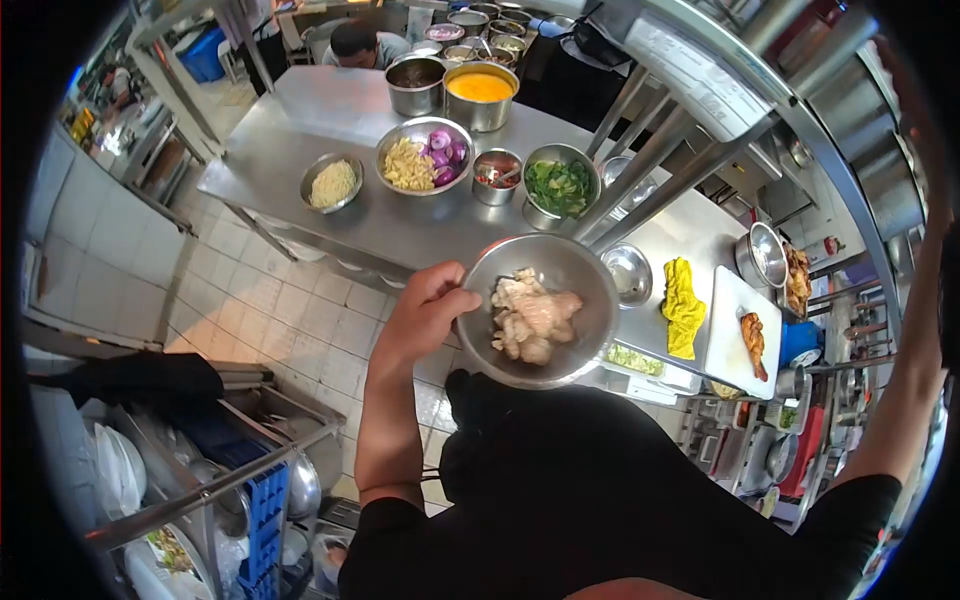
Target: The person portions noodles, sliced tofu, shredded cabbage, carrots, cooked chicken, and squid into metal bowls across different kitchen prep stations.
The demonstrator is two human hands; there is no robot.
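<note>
My left hand [427, 308] grips the rim of a metal bowl [590, 345], thumb over the edge. Pale pieces that look like raw chicken [535, 315] lie in this bowl, which is held in front of my body, near the counter's edge. My right arm [905, 385] is raised along the right side of the view, beside stacked metal pots [850, 110] on a shelf. Its hand [915, 120] is dim at the dark border, and I cannot make out the fingers or anything in them.
On the steel counter [285, 130] stand a bowl of garlic and onions [425, 157], leafy greens [560, 187], shredded food [333, 185] and a pot of orange liquid [480, 88]. A yellow cloth [683, 310] and a cutting board [725, 345] with browned meat lie right. Another person [355, 45] is behind.
</note>
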